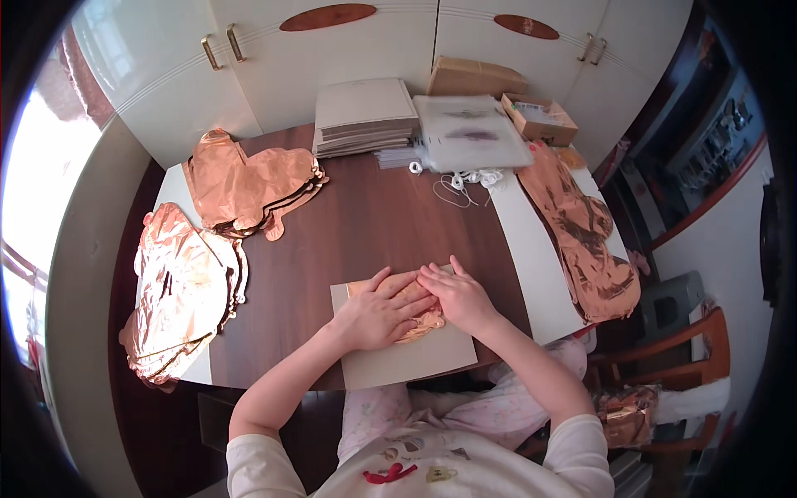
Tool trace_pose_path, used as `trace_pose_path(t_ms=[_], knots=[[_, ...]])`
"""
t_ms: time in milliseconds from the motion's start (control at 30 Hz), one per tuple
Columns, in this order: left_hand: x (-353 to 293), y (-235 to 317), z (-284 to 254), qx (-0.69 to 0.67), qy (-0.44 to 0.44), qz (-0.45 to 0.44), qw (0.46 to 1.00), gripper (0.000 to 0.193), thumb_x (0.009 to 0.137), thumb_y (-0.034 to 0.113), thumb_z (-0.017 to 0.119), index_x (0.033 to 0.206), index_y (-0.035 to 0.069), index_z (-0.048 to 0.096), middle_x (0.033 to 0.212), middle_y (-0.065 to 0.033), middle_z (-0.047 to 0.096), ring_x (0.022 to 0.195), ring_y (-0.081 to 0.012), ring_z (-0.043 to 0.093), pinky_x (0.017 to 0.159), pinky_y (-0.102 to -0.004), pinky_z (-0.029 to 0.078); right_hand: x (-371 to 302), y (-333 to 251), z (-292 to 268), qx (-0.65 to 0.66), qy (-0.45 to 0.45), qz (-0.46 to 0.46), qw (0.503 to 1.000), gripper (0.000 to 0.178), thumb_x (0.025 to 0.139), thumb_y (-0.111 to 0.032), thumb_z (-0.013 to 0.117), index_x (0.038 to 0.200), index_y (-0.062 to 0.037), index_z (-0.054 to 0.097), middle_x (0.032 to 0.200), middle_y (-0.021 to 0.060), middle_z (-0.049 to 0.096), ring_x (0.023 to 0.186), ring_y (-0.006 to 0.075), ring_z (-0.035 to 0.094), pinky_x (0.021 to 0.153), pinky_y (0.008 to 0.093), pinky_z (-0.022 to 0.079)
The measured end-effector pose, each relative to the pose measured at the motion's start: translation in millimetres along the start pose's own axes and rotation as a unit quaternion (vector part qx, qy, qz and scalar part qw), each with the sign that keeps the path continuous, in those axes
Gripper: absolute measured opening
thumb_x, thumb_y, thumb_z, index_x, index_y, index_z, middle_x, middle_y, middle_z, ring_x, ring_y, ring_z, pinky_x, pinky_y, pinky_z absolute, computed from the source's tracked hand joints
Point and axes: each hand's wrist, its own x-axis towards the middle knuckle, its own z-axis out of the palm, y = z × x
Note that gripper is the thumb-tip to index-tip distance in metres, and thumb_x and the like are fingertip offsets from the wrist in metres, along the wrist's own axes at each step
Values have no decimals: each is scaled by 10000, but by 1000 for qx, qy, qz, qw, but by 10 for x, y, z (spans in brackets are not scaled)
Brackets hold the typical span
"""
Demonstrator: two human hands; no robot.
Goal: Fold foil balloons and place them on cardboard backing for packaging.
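Observation:
In front of me a grey cardboard sheet [415,367] lies at the near edge of the table. A folded piece of rose-gold foil [427,322], apparently a flat foil balloon, rests on it. My left hand [375,314] presses flat over the foil's left and middle part, fingers spread. From the right, my right hand [461,295] lies flat on its upper right side, its fingertips meeting those of the left. Both hands are open, palms down, and cover most of the foil.
Flat rose-gold foil balloons lie piled at left [178,282], back left [249,183] and right [581,241]. Along the back are stacked grey cardboard sheets [365,108], clear plastic bags [473,137], white string [477,178] and a small box [540,120]. A wooden chair [706,340] stands right.

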Motion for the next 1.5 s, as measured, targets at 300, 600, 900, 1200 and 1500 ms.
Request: trace_pose_path(t_ms=[300, 600, 900, 1200, 1500], knots=[[-145, 71, 17, -39, -12, -52, 998, 680, 901, 525, 382, 1401, 66, 334, 1441, -177, 315, 1360, -330, 241, 1101, -527, 149, -18, -17, -59, -11, -40, 0, 999, 364, 879, -136, 506, 1234, -61, 544, 1265, 113, 552, 1218, 228, 491, 1084, 455, 287], [-283, 265, -25, 39, -14, -135, 990, 886, 810, 727, 340, 1400, 67, 330, 1411, -301, 275, 1310, -514, 214, 1053, -606, 168, -67, -58, -78, -21, -59, 19, 998, 539, 859, -423, 558, 1278, -88, 517, 1337, 72, 499, 1279, 179, 422, 1104, 466, 227], [-441, 350, -36, 51, -31, -212, 975, 1021, 735, 799, 372, 1411, 37, 295, 1415, -345, 225, 1337, -503, 166, 1043, -633, 153, -102, -119, -154, -86, -147, 9, 985, 727, 905, -523, 421, 1400, -5, 292, 1459, 166, 297, 1366, 260, 269, 1116, 478, 165], [-650, 332, -77, 38, -50, -248, 967, 1073, 760, 776, 356, 1386, -89, 251, 1458, -274, 217, 1387, -362, 172, 1043, -644, 139, -144, -151, -184, -109, -162, 42, 980, 741, 930, -514, 354, 1429, 11, 199, 1487, 192, 218, 1393, 303, 184, 1117, 509, 119], [-143, 64, -455, 18, -27, -265, 964, 444, 864, 280, 547, 1221, 18, 521, 1299, -147, 501, 1275, -280, 413, 1064, -553, 236, -128, -170, -188, -129, -182, 54, 973, 746, 924, -517, 356, 1435, 2, 193, 1499, 171, 199, 1406, 287, 144, 1119, 519, 99]])
